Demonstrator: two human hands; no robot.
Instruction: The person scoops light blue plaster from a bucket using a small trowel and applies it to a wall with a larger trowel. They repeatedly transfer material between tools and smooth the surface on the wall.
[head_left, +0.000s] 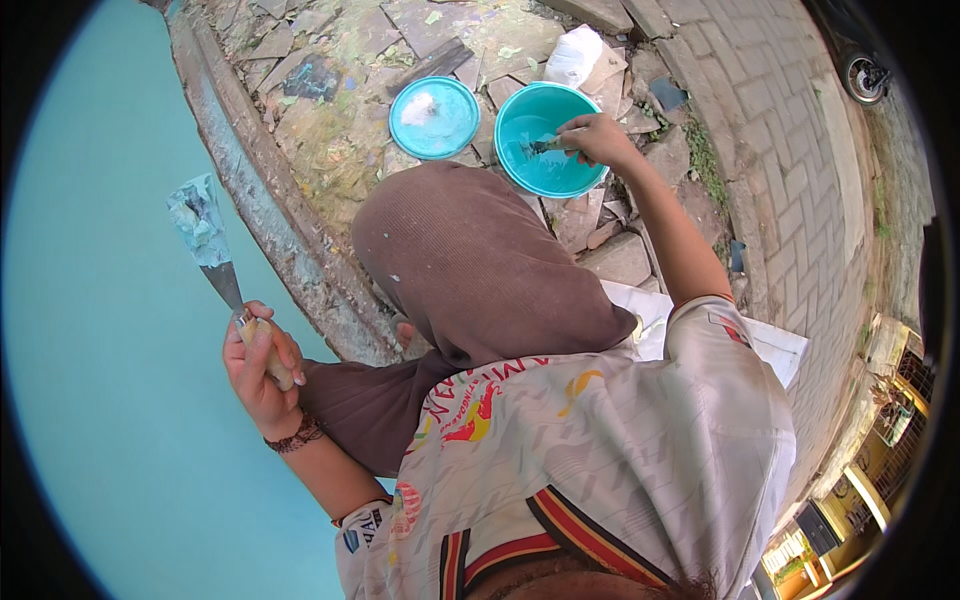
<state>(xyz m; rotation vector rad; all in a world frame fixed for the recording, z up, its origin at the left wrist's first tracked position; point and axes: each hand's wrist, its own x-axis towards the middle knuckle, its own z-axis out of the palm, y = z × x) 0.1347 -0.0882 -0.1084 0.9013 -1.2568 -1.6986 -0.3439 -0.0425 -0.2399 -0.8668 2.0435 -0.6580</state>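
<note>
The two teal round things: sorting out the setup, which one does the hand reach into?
The bucket, the deeper one on the right; the right hand dips a tool into it. The flat lid lies untouched beside it.

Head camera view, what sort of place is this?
Probably an outdoor spot beside a house wall being painted or patched. A turquoise wall meets broken rubble ground, with brick paving alongside and an open paint bucket on the ground.

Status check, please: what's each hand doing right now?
Left hand gripping wooden-handled metal putty knife, blade loaded. Right hand dipping small tool in round turquoise plastic bucket. Nothing between them.
</note>
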